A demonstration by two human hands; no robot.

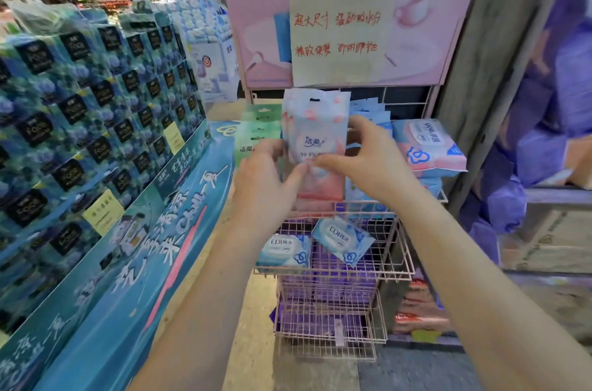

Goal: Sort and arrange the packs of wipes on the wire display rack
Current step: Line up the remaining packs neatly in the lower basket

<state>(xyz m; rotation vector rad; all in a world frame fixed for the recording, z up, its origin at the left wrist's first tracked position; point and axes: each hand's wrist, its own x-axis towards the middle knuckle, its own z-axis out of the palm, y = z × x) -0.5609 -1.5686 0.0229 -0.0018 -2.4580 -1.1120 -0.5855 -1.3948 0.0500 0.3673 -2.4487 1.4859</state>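
A shop: stacked tissue packs (96, 108), handwritten promo sign (342, 15), stocked aisles.

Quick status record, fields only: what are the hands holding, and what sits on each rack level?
held: pink-and-white packs, upright, above top level
left hand: grips their lower left
right hand: grips their right side
top level: green packs left, blue packs behind, big pink pack right
middle basket: two white-and-blue packs, right one tilted
lower baskets: purple packs

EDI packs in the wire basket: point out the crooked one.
The right EDI pack, turned diagonally with one corner pointing down; the left EDI pack sits level.
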